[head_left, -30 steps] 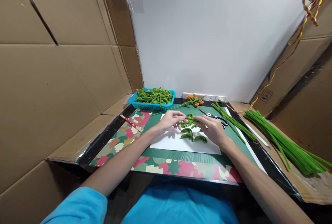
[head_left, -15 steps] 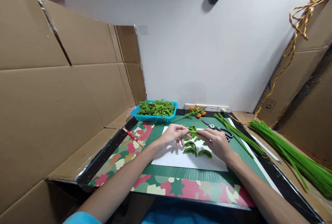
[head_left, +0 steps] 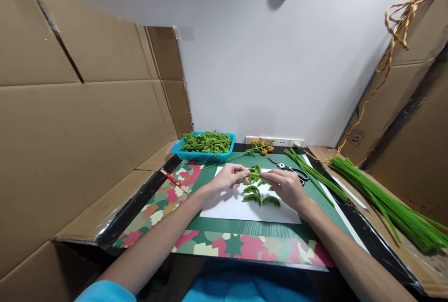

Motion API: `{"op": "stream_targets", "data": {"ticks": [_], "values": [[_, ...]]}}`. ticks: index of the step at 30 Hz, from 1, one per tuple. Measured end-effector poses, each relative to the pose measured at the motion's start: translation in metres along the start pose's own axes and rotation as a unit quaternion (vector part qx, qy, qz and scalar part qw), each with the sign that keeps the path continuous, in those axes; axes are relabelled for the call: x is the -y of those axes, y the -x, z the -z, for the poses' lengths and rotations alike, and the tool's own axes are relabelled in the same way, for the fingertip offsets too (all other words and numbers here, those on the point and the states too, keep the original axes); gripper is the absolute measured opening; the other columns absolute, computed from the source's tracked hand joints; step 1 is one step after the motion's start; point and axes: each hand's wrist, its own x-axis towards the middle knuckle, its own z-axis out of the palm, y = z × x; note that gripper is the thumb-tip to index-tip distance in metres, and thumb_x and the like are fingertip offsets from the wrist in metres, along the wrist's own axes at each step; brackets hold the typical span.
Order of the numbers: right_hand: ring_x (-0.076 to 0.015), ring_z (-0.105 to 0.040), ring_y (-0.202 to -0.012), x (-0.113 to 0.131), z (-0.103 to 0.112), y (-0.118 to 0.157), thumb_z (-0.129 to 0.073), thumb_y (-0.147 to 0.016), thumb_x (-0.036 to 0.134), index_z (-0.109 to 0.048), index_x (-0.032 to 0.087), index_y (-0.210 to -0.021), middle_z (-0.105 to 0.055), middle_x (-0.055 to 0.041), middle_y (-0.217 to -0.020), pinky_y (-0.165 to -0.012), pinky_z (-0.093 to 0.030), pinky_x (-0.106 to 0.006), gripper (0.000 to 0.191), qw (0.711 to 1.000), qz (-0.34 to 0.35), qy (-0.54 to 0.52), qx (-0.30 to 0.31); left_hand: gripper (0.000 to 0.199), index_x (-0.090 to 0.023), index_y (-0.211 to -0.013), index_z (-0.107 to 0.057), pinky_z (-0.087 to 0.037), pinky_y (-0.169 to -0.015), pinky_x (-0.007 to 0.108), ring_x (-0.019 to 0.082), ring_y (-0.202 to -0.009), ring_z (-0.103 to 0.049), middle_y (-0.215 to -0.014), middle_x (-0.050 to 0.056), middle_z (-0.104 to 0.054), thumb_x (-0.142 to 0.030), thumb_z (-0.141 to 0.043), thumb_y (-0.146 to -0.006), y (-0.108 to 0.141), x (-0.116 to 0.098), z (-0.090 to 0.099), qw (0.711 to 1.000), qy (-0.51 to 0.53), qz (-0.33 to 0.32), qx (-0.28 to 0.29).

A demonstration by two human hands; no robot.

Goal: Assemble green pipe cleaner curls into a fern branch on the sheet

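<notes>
My left hand [head_left: 231, 177] and my right hand [head_left: 284, 186] face each other above a white sheet [head_left: 224, 208]. Both are closed, pinching the two ends of a short green pipe cleaner piece [head_left: 255, 174] held level between them. Several curved green pipe cleaner pieces [head_left: 271, 200] lie on the sheet under and in front of my hands. Some of them are partly hidden by my fingers. Just beyond my right hand lies a pair of scissors [head_left: 297, 171] with dark handles.
A blue basket [head_left: 206, 156] heaped with curled green pieces stands at the back left. Near it lies a stem with orange blossoms [head_left: 262, 147]. Long green pipe cleaners [head_left: 385, 204] lie on the right. A red-wrapped stick [head_left: 174, 180] rests on the left, beside cardboard walls [head_left: 105, 115].
The whole view has shifted slightly, so everything sits a little further left and up. Both hands keep their pinch on the green piece, with only small finger movement.
</notes>
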Motion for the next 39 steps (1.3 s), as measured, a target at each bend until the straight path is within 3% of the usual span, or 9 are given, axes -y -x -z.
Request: {"op": "stream_targets", "data": {"ticks": [8,17,26,39], "values": [[-0.0186,-0.08,-0.079,-0.0028,0.0013,0.0015,-0.065,-0.107,0.033,-0.079,0.023,-0.11,-0.084,-0.0039,-0.097,-0.069,-0.055,-0.026,0.017,1.0,-0.029,0.005,0.007,0.047,-0.012,-0.082,-0.07,-0.022,-0.041,0.019,0.004,-0.044,-0.042,-0.071,0.002,-0.069,-0.058,-0.083,-0.082,-0.0005,0.0016,0.0008,1.0,-0.001,-0.008,-0.005],[-0.019,-0.08,-0.076,-0.0014,0.0003,0.0012,-0.067,-0.105,0.03,-0.081,0.024,-0.1,-0.085,-0.0024,-0.093,-0.069,-0.056,-0.026,0.016,0.997,-0.074,-0.021,-0.004,0.046,-0.013,-0.087,-0.071,-0.029,-0.04,0.018,0.006,-0.046,-0.049,-0.078,0.006,-0.075,-0.057,-0.083,-0.082,-0.0044,0.0051,0.0007,0.999,-0.013,-0.035,-0.025],[-0.0164,-0.073,-0.064,0.0008,0.0017,-0.0008,-0.069,-0.102,0.036,-0.081,0.024,-0.102,-0.083,-0.0034,-0.086,-0.057,-0.054,-0.025,0.017,0.99,-0.122,-0.069,-0.003,0.045,-0.013,-0.086,-0.071,-0.03,-0.038,0.018,0.006,-0.043,-0.049,-0.076,0.005,-0.075,-0.055,-0.084,-0.08,-0.0054,0.0047,-0.0005,0.998,-0.012,-0.055,-0.042],[-0.017,-0.072,-0.06,0.0004,0.0028,-0.003,-0.071,-0.099,0.039,-0.083,0.023,-0.092,-0.083,-0.0032,-0.084,-0.061,-0.058,-0.028,0.021,0.979,-0.165,-0.113,-0.024,0.047,-0.013,-0.088,-0.071,-0.03,-0.038,0.017,0.006,-0.045,-0.051,-0.078,0.006,-0.075,-0.058,-0.082,-0.082,-0.0028,0.0028,-0.0019,0.998,-0.009,-0.048,-0.048]]}}
